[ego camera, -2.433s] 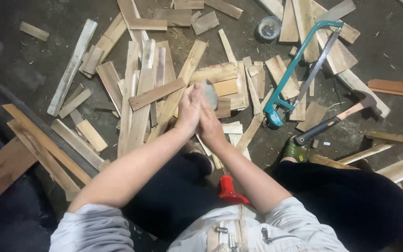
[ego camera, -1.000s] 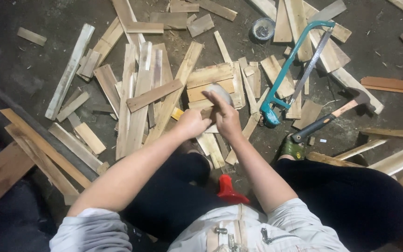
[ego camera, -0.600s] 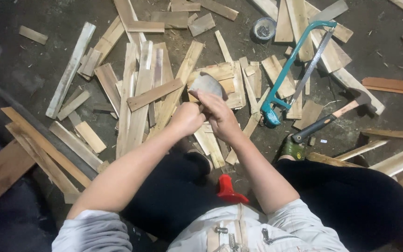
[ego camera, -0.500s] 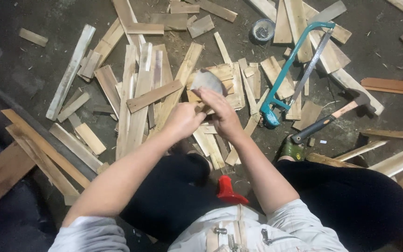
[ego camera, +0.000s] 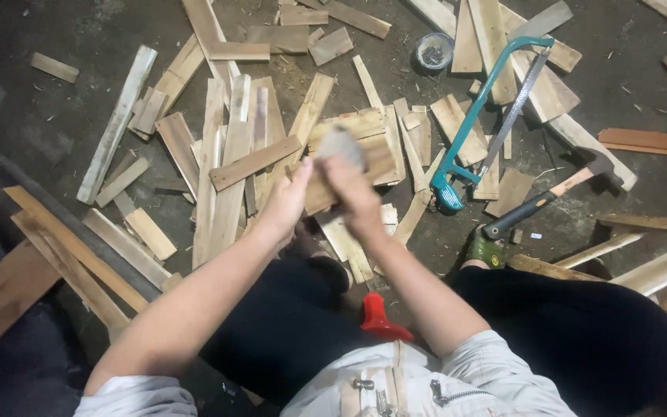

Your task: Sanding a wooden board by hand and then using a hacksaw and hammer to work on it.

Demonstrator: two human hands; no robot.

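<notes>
Dark floor (ego camera: 55,108) w/ scattered wood offcuts. Left hand (ego camera: 291,199) gripping small wood block (ego camera: 326,193); right hand (ego camera: 353,189) clamped on blurred grey pad (ego camera: 340,144). Teal hacksaw (ego camera: 492,116), hammer (ego camera: 553,193) nearby.

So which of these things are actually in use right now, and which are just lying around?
In use:
- left hand, steadying the wooden block
- right hand, pressing a grey pad on that block

Lying about:
- hacksaw
- hammer
- small round tin
- loose wood strips
</notes>
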